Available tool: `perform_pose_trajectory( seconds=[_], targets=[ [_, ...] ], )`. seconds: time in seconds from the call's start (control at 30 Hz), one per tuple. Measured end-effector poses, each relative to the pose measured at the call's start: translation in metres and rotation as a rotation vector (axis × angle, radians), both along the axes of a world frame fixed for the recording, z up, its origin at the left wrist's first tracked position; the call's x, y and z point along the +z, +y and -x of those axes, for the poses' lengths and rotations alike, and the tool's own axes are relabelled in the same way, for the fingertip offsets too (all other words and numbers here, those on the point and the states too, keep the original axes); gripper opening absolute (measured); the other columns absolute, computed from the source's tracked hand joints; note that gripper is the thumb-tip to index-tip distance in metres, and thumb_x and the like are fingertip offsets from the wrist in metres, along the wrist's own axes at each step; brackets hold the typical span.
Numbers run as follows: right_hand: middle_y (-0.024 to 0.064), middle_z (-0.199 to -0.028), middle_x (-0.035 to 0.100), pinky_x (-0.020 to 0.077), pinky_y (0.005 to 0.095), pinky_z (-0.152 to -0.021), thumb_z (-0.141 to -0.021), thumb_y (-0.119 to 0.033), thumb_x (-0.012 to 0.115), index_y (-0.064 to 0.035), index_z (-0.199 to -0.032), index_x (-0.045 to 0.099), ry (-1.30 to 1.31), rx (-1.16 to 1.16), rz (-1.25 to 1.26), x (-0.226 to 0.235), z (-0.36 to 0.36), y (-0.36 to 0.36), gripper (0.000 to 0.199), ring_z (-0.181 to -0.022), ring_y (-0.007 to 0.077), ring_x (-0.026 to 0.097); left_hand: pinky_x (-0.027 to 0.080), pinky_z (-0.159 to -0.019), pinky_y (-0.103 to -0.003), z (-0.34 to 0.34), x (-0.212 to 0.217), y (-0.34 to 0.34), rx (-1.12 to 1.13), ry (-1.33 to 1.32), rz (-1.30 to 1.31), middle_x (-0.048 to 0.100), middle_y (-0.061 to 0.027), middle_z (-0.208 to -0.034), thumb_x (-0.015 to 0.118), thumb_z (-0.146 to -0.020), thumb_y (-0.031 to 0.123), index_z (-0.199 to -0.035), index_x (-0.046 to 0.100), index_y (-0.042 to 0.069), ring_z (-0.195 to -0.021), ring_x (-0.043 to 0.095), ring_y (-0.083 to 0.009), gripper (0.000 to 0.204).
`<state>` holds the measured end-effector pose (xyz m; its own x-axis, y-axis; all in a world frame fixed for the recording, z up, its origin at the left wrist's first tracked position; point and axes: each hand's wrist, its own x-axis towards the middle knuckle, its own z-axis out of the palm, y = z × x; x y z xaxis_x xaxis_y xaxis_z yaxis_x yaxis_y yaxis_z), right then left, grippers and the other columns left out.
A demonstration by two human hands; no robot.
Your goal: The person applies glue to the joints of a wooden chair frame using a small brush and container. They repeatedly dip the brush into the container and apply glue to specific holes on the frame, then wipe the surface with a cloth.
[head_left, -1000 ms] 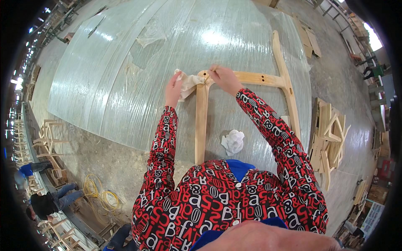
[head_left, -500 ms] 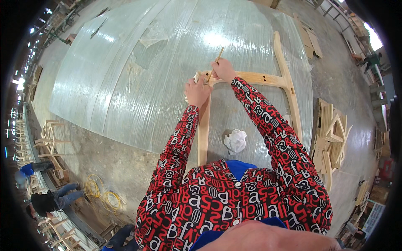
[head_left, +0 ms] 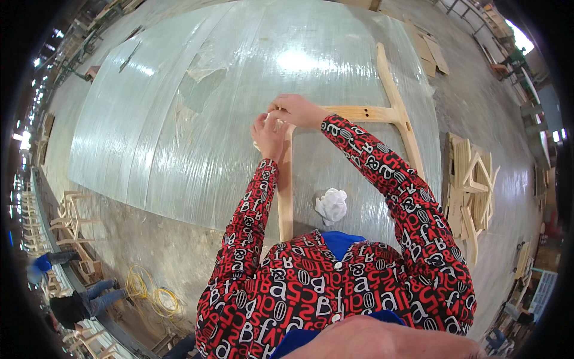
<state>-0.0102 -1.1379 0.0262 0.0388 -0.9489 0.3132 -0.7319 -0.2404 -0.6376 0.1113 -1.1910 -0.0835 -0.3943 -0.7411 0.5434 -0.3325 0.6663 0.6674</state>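
Observation:
A pale wooden chair frame lies on the plastic-covered table, with a crossbar that has two dark holes and a leg on each side. My left hand is curled at the left joint of the frame, closed on a bit of white cloth that shows at its edge. Just above, my right hand reaches across the crossbar, its bent fingertips meeting the left fingers. What the right fingers pinch is hidden. A crumpled white cloth rests between the legs, close to my body.
Clear wrapping film covers the wide table, wrinkled at its middle. Wooden frame parts are stacked at the right, and flattened cardboard lies farther off. To the lower left are a yellow hose, a person and rows of chair frames.
My right hand has moved left, over to the left fingers. The thin wooden stick that stood up from it no longer shows. My left hand stays at the joint.

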Motion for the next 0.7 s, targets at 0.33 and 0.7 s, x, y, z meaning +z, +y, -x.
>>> perform_pose_trajectory(
  seconds=[0.33, 0.7],
  targets=[
    [0.0174, -0.084, 0.059, 0.0448, 0.0443, -0.074, -0.088, -0.028, 0.053, -0.0014, -0.087, 0.060, 0.087, -0.312, 0.011, 0.000, -0.002, 0.006, 0.028, -0.087, 0.0344, 0.058, 0.036, -0.086, -0.039, 0.011, 0.021, -0.002, -0.017, 0.010, 0.095, 0.061, -0.0023, -0.089, 0.074, -0.072, 0.028, -0.082, 0.064, 0.012, -0.091, 0.053, -0.0244, 0.022],
    [0.0163, -0.076, 0.059, 0.0458, 0.0411, -0.067, -0.087, -0.025, 0.058, 0.0017, -0.080, 0.056, -0.176, -0.302, 0.070, 0.000, 0.010, 0.006, 0.027, -0.072, 0.0351, 0.057, 0.039, -0.083, -0.039, 0.017, 0.024, -0.017, -0.250, 0.048, -0.010, 0.065, -0.0056, -0.084, 0.071, -0.078, 0.027, -0.083, 0.066, 0.008, -0.082, 0.057, -0.0254, 0.021]
  ],
)
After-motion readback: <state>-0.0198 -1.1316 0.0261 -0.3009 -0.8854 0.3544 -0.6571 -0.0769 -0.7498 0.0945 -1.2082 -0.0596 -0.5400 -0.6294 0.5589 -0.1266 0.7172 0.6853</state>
